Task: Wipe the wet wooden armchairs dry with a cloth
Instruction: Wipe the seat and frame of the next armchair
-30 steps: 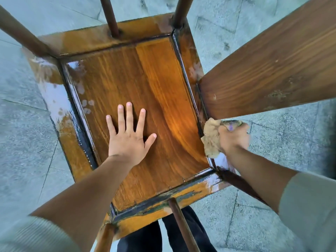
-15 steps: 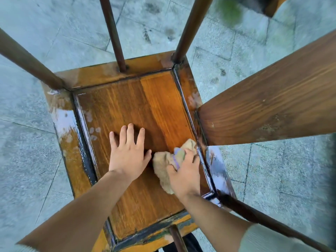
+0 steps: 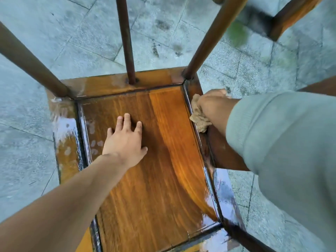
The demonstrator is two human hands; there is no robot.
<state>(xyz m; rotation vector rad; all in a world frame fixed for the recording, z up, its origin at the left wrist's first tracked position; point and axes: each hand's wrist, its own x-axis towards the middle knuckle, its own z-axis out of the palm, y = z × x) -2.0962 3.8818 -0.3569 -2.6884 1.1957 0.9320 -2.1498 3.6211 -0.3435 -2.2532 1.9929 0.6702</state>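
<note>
I look straight down onto the seat (image 3: 163,160) of a wooden armchair, an orange-brown panel in a darker frame. Water shines on the left frame rail (image 3: 63,131) and the near right rail (image 3: 223,193). My left hand (image 3: 125,140) lies flat on the seat panel, fingers spread, holding nothing. My right hand (image 3: 212,104) is at the seat's far right edge, closed on a crumpled tan cloth (image 3: 199,117) pressed against the right frame rail. A grey-green sleeve (image 3: 283,151) covers much of the right side and hides the backrest.
Round wooden posts (image 3: 125,40) rise from the seat's far rail and corners. Grey stone paving (image 3: 54,33) with damp marks surrounds the chair. Part of another wooden piece of furniture (image 3: 291,17) stands at the top right.
My right hand has carried the cloth from the middle of the seat panel to the far right frame rail. My left hand stays flat on the seat. The view has shifted nearer.
</note>
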